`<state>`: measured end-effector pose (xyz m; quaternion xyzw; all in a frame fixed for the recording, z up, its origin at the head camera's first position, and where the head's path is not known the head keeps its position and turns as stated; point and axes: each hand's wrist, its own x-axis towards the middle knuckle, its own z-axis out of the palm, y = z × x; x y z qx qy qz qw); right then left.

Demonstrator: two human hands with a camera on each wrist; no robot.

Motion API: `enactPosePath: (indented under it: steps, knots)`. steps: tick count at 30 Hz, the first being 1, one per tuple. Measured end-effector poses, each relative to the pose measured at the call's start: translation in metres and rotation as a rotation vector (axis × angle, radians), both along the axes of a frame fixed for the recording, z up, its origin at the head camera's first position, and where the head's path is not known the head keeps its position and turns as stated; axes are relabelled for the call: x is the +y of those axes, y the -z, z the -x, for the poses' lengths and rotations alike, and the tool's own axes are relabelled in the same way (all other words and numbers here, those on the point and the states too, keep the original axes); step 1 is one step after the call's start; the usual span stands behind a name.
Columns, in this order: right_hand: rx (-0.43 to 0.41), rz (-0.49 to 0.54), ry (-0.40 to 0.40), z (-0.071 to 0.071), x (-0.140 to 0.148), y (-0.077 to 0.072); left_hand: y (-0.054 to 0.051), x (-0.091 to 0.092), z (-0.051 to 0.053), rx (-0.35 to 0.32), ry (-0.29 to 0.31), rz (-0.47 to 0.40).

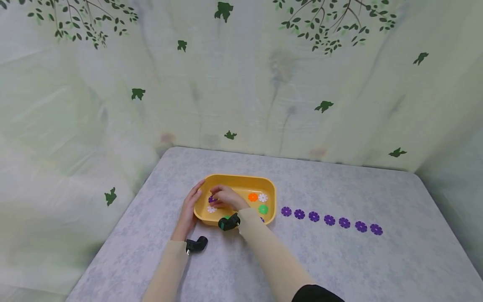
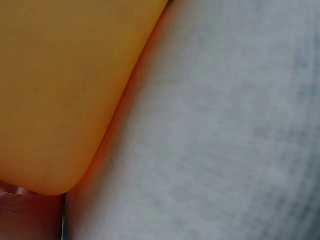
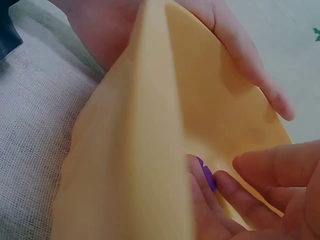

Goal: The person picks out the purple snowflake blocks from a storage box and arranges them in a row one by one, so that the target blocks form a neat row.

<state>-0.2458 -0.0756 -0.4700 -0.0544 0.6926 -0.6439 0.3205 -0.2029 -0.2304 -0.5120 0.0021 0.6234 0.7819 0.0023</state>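
My right hand reaches into a yellow plastic tray. Between its thumb and fingertips it pinches a purple snowflake disc, partly hidden by the fingers. Against the tray's left end rests my left hand, its fingers fairly straight along the outer wall and rim. In the tray lie an orange disc, white discs and green discs. The right hand and wrist cover part of the tray's contents. Close up, the left wrist view shows mainly the tray's outer wall.
Right of the tray, several purple snowflake discs lie in a slightly slanting row on the grey-clothed table. A leaf-printed curtain hangs behind and at the sides. Each wrist wears a small black camera.
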Motion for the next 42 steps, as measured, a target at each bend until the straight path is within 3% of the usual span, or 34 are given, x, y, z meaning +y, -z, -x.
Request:
enactPosePath:
  steps: [6, 12, 19, 24, 31, 37, 42]
  knots:
    - [0.043, -0.055, 0.003, -0.001, -0.001, 0.001, 0.0, 0.001, 0.001, -0.009, -0.008, -0.01]
    - [0.159, -0.168, 0.029, -0.003, 0.001, 0.001, 0.001, 0.0, 0.001, -0.003, -0.003, 0.002]
    - [0.196, -0.059, 0.009, 0.005, 0.031, -0.015, 0.001, 0.004, 0.002, -0.005, -0.018, 0.005]
    - [0.216, -0.002, 0.001, 0.009, 0.078, -0.025, 0.002, 0.003, 0.002, 0.002, -0.021, -0.003]
    - [0.239, -0.047, 0.116, 0.008, 0.157, -0.029, 0.002, 0.001, 0.001, 0.004, -0.013, -0.012]
    - [0.253, -0.084, 0.22, -0.005, 0.245, -0.018, 0.001, 0.003, 0.001, 0.001, -0.015, -0.012]
    - [0.223, -0.106, 0.335, -0.027, 0.323, 0.0, 0.001, 0.003, 0.001, 0.007, -0.021, -0.014]
